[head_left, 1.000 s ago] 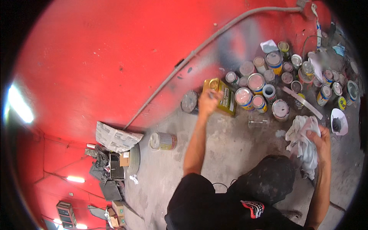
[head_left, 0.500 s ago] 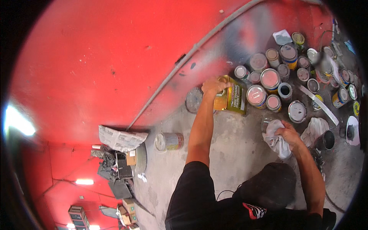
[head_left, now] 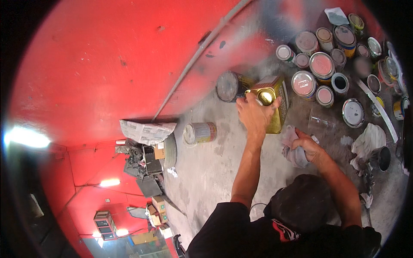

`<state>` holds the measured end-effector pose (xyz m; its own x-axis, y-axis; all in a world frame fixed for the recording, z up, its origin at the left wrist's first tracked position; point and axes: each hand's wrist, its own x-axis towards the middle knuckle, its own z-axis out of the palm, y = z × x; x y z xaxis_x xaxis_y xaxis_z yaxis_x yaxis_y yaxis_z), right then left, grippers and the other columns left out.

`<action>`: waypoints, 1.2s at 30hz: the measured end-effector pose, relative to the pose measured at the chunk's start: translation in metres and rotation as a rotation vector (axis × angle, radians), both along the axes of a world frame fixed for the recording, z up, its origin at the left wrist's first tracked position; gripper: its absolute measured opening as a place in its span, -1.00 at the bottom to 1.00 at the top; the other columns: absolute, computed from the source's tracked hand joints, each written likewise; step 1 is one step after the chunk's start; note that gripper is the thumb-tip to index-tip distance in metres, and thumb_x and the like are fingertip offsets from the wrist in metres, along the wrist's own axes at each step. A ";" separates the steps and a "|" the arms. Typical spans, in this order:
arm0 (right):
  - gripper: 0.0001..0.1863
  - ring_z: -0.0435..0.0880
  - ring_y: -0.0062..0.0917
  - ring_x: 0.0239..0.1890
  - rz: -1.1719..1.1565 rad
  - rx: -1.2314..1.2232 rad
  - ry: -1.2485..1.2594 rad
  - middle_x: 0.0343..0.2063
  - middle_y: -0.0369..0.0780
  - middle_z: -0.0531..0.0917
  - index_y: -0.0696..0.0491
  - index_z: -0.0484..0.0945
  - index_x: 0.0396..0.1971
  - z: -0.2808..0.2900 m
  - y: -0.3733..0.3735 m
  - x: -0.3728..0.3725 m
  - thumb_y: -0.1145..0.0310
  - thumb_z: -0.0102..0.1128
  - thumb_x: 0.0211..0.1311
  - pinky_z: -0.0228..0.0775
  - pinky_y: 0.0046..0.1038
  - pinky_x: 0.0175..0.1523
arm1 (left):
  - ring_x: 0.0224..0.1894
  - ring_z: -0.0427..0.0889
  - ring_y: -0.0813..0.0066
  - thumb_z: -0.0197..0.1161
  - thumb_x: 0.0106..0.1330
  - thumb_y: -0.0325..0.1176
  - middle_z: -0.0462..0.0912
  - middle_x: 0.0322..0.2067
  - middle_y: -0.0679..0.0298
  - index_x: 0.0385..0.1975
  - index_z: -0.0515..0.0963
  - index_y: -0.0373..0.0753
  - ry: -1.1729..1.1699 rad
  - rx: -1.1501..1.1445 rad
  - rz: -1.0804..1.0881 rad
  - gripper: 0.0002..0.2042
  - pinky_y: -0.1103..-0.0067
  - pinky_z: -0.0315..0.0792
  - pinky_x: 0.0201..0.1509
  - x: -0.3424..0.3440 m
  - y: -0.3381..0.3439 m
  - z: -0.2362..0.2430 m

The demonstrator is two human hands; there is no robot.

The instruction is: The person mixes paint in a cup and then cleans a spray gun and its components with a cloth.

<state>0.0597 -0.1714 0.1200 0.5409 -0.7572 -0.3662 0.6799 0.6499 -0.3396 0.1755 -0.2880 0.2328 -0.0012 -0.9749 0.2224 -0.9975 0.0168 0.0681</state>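
The left hand (head_left: 254, 112) is gripping the top of a square gold can (head_left: 274, 101) standing on the concrete floor (head_left: 206, 172). The right hand (head_left: 309, 145) is clutching a grey rag (head_left: 292, 148) just beside the can's near right corner. Round paint tins (head_left: 322, 64) are crowding the far right, and one tin (head_left: 199, 133) is lying on its side to the left.
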 end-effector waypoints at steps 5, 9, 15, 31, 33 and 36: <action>-0.22 0.60 -0.32 -0.10 -0.002 0.005 -0.006 -0.06 -0.06 0.51 0.26 0.14 0.24 -0.043 0.024 0.019 0.67 0.00 -0.17 0.52 -0.34 -0.07 | -0.12 0.40 -0.03 0.50 -0.27 0.24 0.37 -0.23 -0.06 -0.37 0.40 -0.31 0.124 -0.225 0.083 -0.27 0.17 0.38 -0.13 0.009 0.037 -0.030; -0.28 0.60 -0.29 -0.07 -0.067 0.133 -0.079 -0.06 -0.07 0.51 0.25 0.18 0.20 -0.049 0.045 0.018 0.69 -0.06 -0.13 0.52 -0.32 -0.01 | -0.11 0.38 0.00 0.54 -0.30 0.19 0.35 -0.22 -0.05 -0.37 0.39 -0.31 0.130 -0.288 0.047 -0.28 0.19 0.36 -0.11 0.013 0.065 -0.046; -0.35 0.59 -0.28 -0.02 -0.125 0.223 -0.125 -0.05 -0.06 0.51 0.25 0.20 0.20 -0.053 0.069 0.012 0.70 -0.11 -0.05 0.50 -0.31 0.05 | -0.10 0.34 0.02 0.58 -0.32 0.13 0.33 -0.21 -0.04 -0.38 0.37 -0.30 0.204 -0.343 -0.006 -0.29 0.20 0.32 -0.07 0.015 0.102 -0.075; -0.24 0.44 -0.23 0.17 0.016 0.415 0.164 0.21 0.08 0.29 0.30 -0.15 0.36 -0.073 0.057 0.038 0.64 -0.04 0.17 0.44 -0.29 0.16 | -0.13 0.30 0.07 0.62 -0.33 0.07 0.26 -0.24 0.00 -0.34 0.32 -0.29 0.158 -0.353 -0.038 -0.27 0.23 0.29 -0.10 0.013 0.106 -0.078; -0.23 0.47 -0.23 0.14 0.021 0.417 0.184 0.20 0.08 0.30 0.31 -0.16 0.36 -0.066 0.056 0.034 0.64 -0.03 0.17 0.47 -0.28 0.12 | -0.13 0.30 0.07 0.62 -0.32 0.08 0.26 -0.23 0.01 -0.34 0.32 -0.29 0.161 -0.345 -0.045 -0.27 0.23 0.29 -0.09 0.012 0.108 -0.078; -0.29 0.54 -0.24 0.05 0.002 0.450 0.229 0.13 0.08 0.37 0.35 -0.05 0.31 -0.045 0.049 0.029 0.65 -0.02 0.15 0.51 -0.26 0.05 | -0.13 0.30 0.06 0.61 -0.32 0.09 0.26 -0.24 0.00 -0.34 0.32 -0.29 0.155 -0.345 -0.057 -0.27 0.22 0.28 -0.09 0.013 0.110 -0.078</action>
<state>0.0884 -0.1223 0.0753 0.4099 -0.4959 -0.7655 0.6196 0.7673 -0.1653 0.1884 -0.1775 0.1552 0.0061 -0.8421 0.5393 -0.9726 0.1203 0.1989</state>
